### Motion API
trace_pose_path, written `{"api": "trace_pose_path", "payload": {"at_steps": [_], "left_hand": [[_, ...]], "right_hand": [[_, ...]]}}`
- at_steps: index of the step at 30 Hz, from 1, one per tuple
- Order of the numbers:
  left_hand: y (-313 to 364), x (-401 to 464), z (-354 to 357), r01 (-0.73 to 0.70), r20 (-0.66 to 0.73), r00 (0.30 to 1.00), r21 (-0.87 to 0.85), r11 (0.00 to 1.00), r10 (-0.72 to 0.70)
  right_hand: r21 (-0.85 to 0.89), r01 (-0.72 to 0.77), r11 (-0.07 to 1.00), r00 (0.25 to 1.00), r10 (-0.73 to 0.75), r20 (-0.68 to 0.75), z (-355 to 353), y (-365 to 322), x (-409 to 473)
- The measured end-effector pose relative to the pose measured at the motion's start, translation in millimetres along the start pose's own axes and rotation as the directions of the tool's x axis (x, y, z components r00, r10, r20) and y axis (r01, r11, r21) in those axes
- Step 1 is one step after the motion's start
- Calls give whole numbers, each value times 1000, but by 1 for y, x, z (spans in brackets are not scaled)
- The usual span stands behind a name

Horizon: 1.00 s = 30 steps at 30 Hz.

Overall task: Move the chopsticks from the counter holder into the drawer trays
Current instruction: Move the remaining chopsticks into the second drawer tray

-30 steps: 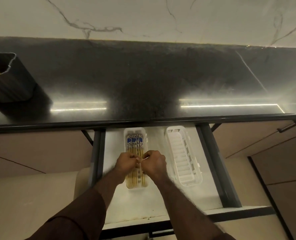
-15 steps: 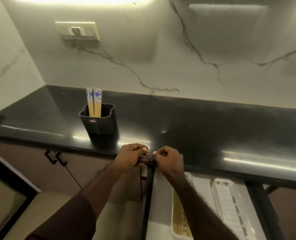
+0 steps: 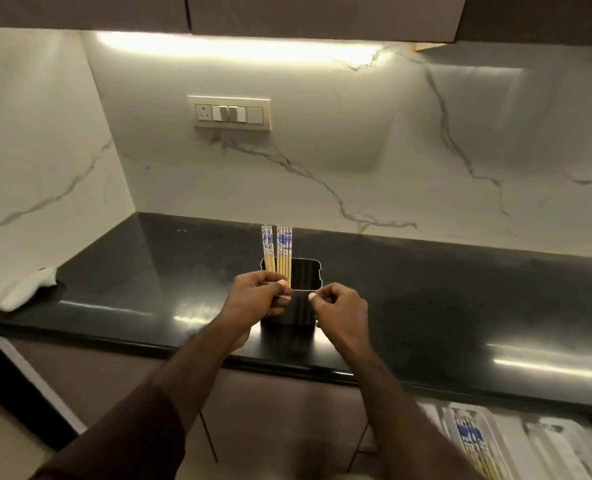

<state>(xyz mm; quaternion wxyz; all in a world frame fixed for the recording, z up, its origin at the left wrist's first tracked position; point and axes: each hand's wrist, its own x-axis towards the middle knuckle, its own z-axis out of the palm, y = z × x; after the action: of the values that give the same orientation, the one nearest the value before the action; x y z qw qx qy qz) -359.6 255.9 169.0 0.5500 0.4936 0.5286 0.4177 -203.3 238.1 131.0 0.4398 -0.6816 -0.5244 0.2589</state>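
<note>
Several bamboo chopsticks (image 3: 278, 249) with blue-and-white tops stand upright in the left side of a black holder (image 3: 303, 277) on the black counter (image 3: 461, 299). My left hand (image 3: 258, 297) and my right hand (image 3: 341, 308) hover just in front of the holder, fingers pinched. A thin pale band (image 3: 300, 290) is stretched between them. At the bottom right the open drawer shows a white tray (image 3: 455, 410) with several chopsticks (image 3: 471, 441) lying in it. Beside it is a second white tray (image 3: 561, 445) with none visible in it.
A white cloth (image 3: 28, 289) lies at the counter's far left corner. A switch panel (image 3: 231, 113) is on the marble wall behind the holder. Dark cabinets hang overhead. The open drawer juts out below the counter's front edge (image 3: 287, 367) on the right.
My view swung up and left from the drawer to the counter holder. Both hands rose from the tray of chopsticks to just in front of the holder, still pinched together on the thin band.
</note>
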Motion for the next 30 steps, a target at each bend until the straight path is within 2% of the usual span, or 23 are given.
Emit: {"api": "trace_pose_path", "payload": {"at_steps": [4,17,22,30], "left_hand": [[10,22,-22,-38,-17,999,-13,999,37],[-11,63,-14,14,-90,996,-107,994,-24],[-14,107,-18,27,-60,998,-134,991,-36],[-15,177,-24,42,-24,999,-167,985,-47]], "right_hand": [[-56,12,998,1000,-12,-11,13,-18,17],[-146,48,988,997,-39,66,37,-27,63],[-139,-40,989,998,47,46,62,-23,100],[-276,-245,929,966,259,14,103,-10,158]]}}
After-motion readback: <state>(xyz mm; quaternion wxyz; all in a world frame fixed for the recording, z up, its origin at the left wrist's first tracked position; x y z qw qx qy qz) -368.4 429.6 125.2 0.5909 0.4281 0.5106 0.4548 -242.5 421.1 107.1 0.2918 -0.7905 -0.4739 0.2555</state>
